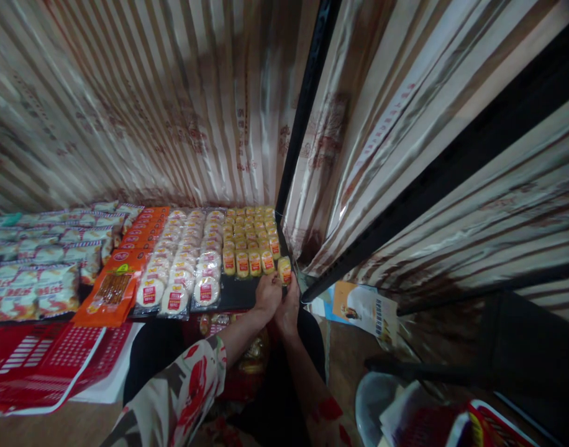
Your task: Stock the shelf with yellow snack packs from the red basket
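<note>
Both my hands are together at the front right end of the black shelf. A small yellow packaged cake (284, 270) with a red and white label stands upright between their fingertips. My right hand (288, 308) grips it from the right and below. Closed beside it, my left hand (268, 297) has its fingers against the pack's left side; part of the grip is hidden. Just behind stand rows of matching yellow packaged cakes (250, 239). To their left are columns of round white packaged cakes (206, 288) with red labels.
Orange snack packets (110, 282) and white bags (56, 288) fill the shelf's left. Below them is a red basket (56, 366). Black posts (307, 105) and striped curtains (172, 93) border the shelf. A pale tub (371, 403) stands on the floor at right.
</note>
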Demonstrator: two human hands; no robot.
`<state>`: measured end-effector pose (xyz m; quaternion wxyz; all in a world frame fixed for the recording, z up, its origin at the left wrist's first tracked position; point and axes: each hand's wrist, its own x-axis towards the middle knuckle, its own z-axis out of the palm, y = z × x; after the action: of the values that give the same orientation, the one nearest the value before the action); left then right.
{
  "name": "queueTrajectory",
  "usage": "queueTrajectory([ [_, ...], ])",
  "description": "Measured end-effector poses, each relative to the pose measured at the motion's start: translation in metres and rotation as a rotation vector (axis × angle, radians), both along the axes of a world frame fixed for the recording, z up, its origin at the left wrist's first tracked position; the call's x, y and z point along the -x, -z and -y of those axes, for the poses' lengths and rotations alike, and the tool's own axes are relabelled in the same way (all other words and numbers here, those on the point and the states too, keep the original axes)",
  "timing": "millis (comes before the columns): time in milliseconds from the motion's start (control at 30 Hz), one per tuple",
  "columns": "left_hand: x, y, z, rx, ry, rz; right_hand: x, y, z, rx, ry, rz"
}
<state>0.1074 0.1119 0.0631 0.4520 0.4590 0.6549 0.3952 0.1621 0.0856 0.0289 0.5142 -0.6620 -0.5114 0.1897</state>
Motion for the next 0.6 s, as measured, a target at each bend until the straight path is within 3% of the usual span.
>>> queueTrajectory([
  [133, -0.002, -0.008, -0.004, -0.025, 0.047, -0.107, -0.001, 0.001, -0.007, 0.004, 0.026, -0.015],
  [600, -0.008, -0.006, -0.026, -0.017, 0.045, -0.166, -0.003, 0.008, -0.034, 0.018, 0.039, -0.02],
])
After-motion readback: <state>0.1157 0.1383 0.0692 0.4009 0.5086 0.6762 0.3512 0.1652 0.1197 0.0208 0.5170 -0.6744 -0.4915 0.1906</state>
